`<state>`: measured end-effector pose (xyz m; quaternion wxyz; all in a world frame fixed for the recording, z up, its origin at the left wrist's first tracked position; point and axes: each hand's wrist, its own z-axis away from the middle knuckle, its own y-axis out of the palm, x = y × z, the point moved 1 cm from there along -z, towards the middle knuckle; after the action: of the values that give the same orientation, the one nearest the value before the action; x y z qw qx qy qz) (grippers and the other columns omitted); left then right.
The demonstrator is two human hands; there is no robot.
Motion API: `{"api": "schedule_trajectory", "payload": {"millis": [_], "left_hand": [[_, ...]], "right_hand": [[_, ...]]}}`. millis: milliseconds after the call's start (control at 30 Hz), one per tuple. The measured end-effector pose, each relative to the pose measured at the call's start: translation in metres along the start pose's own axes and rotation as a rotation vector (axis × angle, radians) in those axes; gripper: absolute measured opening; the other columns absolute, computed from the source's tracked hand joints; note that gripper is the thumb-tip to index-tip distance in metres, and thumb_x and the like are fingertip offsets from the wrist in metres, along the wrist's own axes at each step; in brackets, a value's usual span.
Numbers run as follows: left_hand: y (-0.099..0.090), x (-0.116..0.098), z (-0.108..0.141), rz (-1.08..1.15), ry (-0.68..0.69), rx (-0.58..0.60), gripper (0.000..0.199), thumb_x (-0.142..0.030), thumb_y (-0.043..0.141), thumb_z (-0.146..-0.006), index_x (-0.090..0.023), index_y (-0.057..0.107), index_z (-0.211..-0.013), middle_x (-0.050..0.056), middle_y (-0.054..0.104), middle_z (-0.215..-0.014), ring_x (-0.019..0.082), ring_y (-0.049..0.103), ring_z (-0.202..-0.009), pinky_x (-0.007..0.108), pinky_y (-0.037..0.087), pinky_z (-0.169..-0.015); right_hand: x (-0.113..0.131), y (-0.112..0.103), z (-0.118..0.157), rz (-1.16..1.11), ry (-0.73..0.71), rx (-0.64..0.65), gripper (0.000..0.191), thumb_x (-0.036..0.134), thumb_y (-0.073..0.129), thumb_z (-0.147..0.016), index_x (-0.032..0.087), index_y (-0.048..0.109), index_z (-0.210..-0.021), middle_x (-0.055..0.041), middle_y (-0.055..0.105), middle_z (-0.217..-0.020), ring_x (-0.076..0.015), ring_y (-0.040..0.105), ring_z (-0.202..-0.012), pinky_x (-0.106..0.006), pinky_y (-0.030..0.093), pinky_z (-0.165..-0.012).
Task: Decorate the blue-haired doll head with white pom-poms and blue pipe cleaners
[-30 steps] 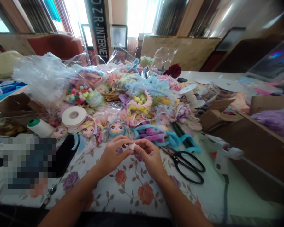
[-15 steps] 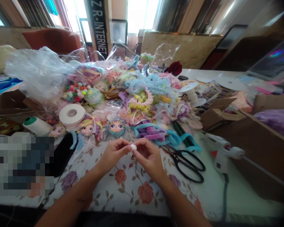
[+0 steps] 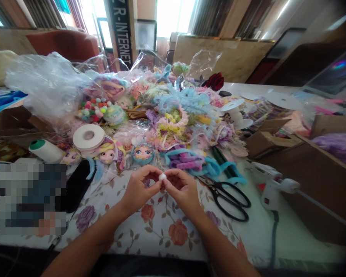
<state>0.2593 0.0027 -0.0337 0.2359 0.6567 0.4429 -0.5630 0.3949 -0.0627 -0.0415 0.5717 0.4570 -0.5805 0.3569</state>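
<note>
L hand [image 3: 140, 189] & R hand [image 3: 186, 192] both have a small white piece [image 3: 162, 177] pinched in the grip, above floral cloth [image 3: 158, 242] on the bench [image 3: 296, 234]. Best w/ light, even fingertip pressure — too hard might squash it or pop it loose. Scissors [image 3: 215, 188] lie near R hand, glue gun [image 3: 269, 190] farther R; doll face [image 3: 143, 152] & fuzzy blue strip [image 3: 210, 169] crowd the far side — limited room there.

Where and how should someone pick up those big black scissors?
Probably by the two large handle loops, coming from the near right. The scissors lie with the loops splayed toward that side, uncovered and easy to grasp, while the blades point away to the left, beside the fuzzy blue strip.
</note>
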Motion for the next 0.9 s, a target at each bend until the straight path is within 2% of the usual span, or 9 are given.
{"api": "schedule_trajectory", "payload": {"millis": [167,267,433,667,900], "left_hand": [[0.001,0.006,0.002,0.076,-0.120,0.009,0.008,-0.019,0.068,-0.078,-0.015,0.066,-0.085,0.003,0.067,-0.076,0.014,0.063,-0.070,0.024,0.052,-0.066],[0.002,0.010,0.001,0.222,-0.201,0.025,0.013,-0.026,0.072,-0.076,-0.015,0.067,-0.082,0.003,0.068,-0.073,0.014,0.064,-0.067,0.024,0.052,-0.063],[0.002,0.011,-0.003,0.409,-0.325,0.044,0.018,-0.027,0.077,-0.071,-0.014,0.069,-0.081,0.003,0.071,-0.072,0.015,0.066,-0.067,0.025,0.054,-0.065],[0.003,0.012,-0.002,0.406,-0.319,0.062,0.019,-0.029,0.077,-0.074,-0.015,0.068,-0.082,0.002,0.071,-0.070,0.015,0.067,-0.066,0.025,0.053,-0.064],[0.001,0.013,-0.002,0.479,-0.387,0.023,0.018,-0.026,0.081,-0.067,-0.015,0.071,-0.077,0.002,0.071,-0.070,0.013,0.066,-0.065,0.024,0.052,-0.065]], "right_hand": [[-0.004,-0.001,0.001,0.021,0.055,-0.015,0.012,0.028,0.074,-0.073,0.019,0.066,-0.077,0.0011,0.067,-0.062,-0.0124,0.064,-0.053,-0.022,0.054,-0.052],[-0.005,0.000,-0.001,-0.040,0.139,-0.005,0.016,0.031,0.076,-0.070,0.018,0.066,-0.075,0.0003,0.069,-0.058,-0.0135,0.064,-0.049,-0.024,0.055,-0.049],[-0.005,0.000,-0.004,-0.114,0.218,-0.027,0.023,0.036,0.079,-0.067,0.018,0.067,-0.073,0.0004,0.069,-0.054,-0.0141,0.064,-0.046,-0.025,0.056,-0.047],[-0.003,0.002,-0.003,-0.050,0.138,-0.041,0.019,0.033,0.078,-0.068,0.018,0.067,-0.071,0.0011,0.068,-0.054,-0.0123,0.062,-0.046,-0.023,0.054,-0.047],[-0.004,0.001,-0.002,-0.085,0.197,-0.020,0.021,0.035,0.078,-0.069,0.018,0.066,-0.072,0.0013,0.067,-0.053,-0.0130,0.061,-0.044,-0.025,0.055,-0.046]]}}
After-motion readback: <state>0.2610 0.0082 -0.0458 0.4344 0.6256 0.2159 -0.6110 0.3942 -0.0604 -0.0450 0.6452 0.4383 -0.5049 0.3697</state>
